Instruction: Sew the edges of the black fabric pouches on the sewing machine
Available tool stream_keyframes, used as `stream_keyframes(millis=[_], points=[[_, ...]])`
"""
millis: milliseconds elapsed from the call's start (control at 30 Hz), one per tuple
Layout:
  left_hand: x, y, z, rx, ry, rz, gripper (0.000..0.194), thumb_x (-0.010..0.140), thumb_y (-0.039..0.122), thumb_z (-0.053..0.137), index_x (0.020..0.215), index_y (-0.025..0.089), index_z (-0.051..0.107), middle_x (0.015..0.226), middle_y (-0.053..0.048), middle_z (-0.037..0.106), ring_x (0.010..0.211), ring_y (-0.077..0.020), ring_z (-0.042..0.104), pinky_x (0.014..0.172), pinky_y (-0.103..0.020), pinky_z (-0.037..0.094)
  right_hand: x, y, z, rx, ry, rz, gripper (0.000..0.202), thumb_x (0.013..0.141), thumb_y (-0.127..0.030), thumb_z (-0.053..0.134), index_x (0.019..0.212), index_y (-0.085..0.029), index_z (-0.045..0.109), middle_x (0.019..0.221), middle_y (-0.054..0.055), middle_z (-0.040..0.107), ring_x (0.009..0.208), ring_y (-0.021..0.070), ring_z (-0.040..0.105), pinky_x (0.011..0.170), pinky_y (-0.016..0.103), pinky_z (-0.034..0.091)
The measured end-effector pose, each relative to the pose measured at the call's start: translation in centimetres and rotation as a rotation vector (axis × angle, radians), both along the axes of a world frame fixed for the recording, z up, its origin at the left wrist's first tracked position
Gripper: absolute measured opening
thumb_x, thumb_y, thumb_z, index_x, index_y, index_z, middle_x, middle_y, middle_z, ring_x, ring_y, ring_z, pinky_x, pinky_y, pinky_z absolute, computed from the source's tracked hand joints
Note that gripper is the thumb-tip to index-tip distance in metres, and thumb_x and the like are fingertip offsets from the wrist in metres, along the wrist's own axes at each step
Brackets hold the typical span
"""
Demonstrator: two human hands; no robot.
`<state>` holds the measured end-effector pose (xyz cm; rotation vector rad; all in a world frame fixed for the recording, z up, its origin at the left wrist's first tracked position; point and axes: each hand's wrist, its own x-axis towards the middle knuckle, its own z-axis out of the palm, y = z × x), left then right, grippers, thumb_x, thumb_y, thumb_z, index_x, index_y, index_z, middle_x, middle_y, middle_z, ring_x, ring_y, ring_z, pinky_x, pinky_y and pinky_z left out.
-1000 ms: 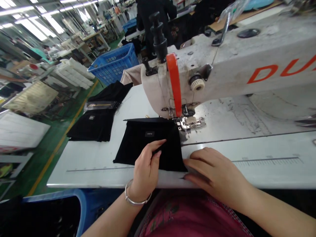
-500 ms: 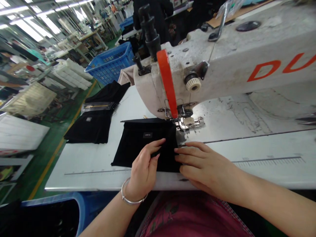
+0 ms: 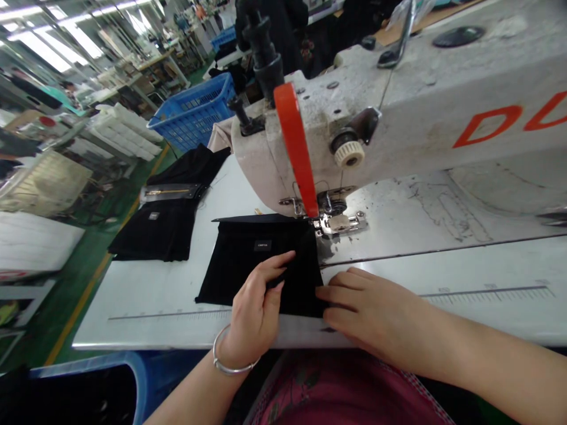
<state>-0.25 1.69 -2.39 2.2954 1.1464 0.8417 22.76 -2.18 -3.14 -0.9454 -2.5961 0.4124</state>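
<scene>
A black fabric piece (image 3: 239,265) with a small dark label (image 3: 263,245) lies flat on the white sewing table (image 3: 146,289). Its upper right corner is at the presser foot (image 3: 339,223) of the sewing machine (image 3: 398,100). My left hand (image 3: 259,304), with a silver bangle on the wrist, pinches a fold of the fabric between thumb and fingers. At the fabric's right edge, my right hand (image 3: 354,298) rests with its fingertips on the cloth, the fingers close together and bent.
Black fabric pieces with a zipper (image 3: 159,230) lie on the table's left part. A blue crate (image 3: 195,109) stands behind the table, and a blue bin (image 3: 144,378) is below its front edge. A person in dark clothes (image 3: 283,35) is beyond the machine.
My right hand has slid slightly down along the fabric's right edge, its fingers more bent. My left hand keeps its pinch. The whole view has shifted a little.
</scene>
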Motion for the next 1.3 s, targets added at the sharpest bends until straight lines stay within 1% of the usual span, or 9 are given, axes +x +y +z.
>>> stream_keyframes(millis=[133,233,333,500,667,733,867,1200,1300], points=[[0.5,0.8,0.4,0.103,0.112,-0.181,0.039,0.084,0.001,0.046,0.119,0.017,0.05,0.13,-0.009,0.056,0.118,-0.02,0.054,0.1,-0.035,0.047,0.1,-0.1,-0.1,0.001,0.029,-0.002,0.005,0.09,-0.023,0.057,0.092,-0.023,0.062,0.114,0.0,0.065,0.107,0.0217,0.053,0.089,0.04,0.044],[1.5,1.5,1.3,0.194,0.415,-0.293,0.05,0.085,0.0,0.043,0.129,0.022,0.047,0.132,-0.012,0.049,0.116,-0.0258,0.051,0.096,-0.044,0.049,0.0,0.4,0.3,0.038,0.026,0.025,0.005,0.089,-0.022,0.059,0.091,-0.023,0.063,0.109,0.001,0.067,0.113,0.0219,0.052,0.093,0.04,0.041],[2.3,1.6,2.0,0.153,0.638,-0.317,0.046,0.084,0.004,0.044,0.124,0.025,0.054,0.114,-0.011,0.052,0.099,-0.0266,0.053,0.083,-0.046,0.052,0.0,0.8,0.6,0.022,0.001,0.057,0.009,0.084,-0.019,0.061,0.093,-0.022,0.062,0.115,0.002,0.066,0.104,0.0208,0.056,0.089,0.039,0.044],[2.5,0.9,2.4,-0.018,0.442,-0.127,0.039,0.076,0.007,0.051,0.114,0.017,0.056,0.104,-0.01,0.048,0.098,-0.0243,0.05,0.088,-0.043,0.049,0.0,1.2,1.5,0.032,-0.023,0.101,0.016,0.082,-0.016,0.06,0.096,-0.022,0.061,0.123,0.003,0.062,0.086,0.0172,0.061,0.078,0.035,0.046],[3.0,1.2,2.0,-0.067,0.374,0.092,0.023,0.078,0.018,0.065,0.096,0.018,0.051,0.099,-0.005,0.05,0.092,-0.0206,0.052,0.082,-0.037,0.048,0.1,2.0,2.6,-0.043,-0.017,0.187,0.006,0.083,-0.019,0.058,0.089,-0.022,0.059,0.088,0.0,0.068,0.078,0.0175,0.06,0.079,0.035,0.045],[3.0,1.6,1.6,-0.067,0.378,0.093,0.015,0.081,0.013,0.063,0.09,0.019,0.053,0.095,-0.003,0.05,0.088,-0.0183,0.052,0.08,-0.034,0.047,0.5,2.8,2.2,-0.065,0.005,0.107,0.004,0.084,-0.02,0.055,0.086,-0.021,0.059,0.081,0.0,0.065,0.072,0.0177,0.057,0.071,0.034,0.044],[2.8,1.8,0.8,-0.049,0.31,0.061,0.009,0.086,0.009,0.055,0.087,0.019,0.056,0.093,-0.003,0.051,0.089,-0.0166,0.052,0.083,-0.031,0.045,1.5,4.9,0.0,0.102,-0.009,-0.171,0.022,0.087,-0.013,0.05,0.104,-0.015,0.062,0.105,0.009,0.062,0.095,0.0239,0.055,0.081,0.039,0.045],[2.2,1.7,-0.2,-0.032,0.244,0.071,0.008,0.089,0.014,0.056,0.091,0.019,0.062,0.096,-0.005,0.051,0.092,-0.0175,0.053,0.084,-0.032,0.047,1.6,4.7,-1.2,0.143,-0.051,-0.267,0.025,0.085,-0.016,0.052,0.108,-0.012,0.061,0.107,0.012,0.061,0.099,0.0278,0.052,0.084,0.043,0.044],[2.1,1.7,-0.5,-0.032,0.246,0.058,0.02,0.089,0.015,0.057,0.106,0.023,0.065,0.101,-0.005,0.051,0.093,-0.0177,0.053,0.084,-0.033,0.049,1.7,4.7,-1.5,0.171,-0.064,-0.255,0.034,0.086,-0.017,0.052,0.119,-0.014,0.058,0.114,0.012,0.06,0.096,0.0266,0.054,0.08,0.042,0.045]])
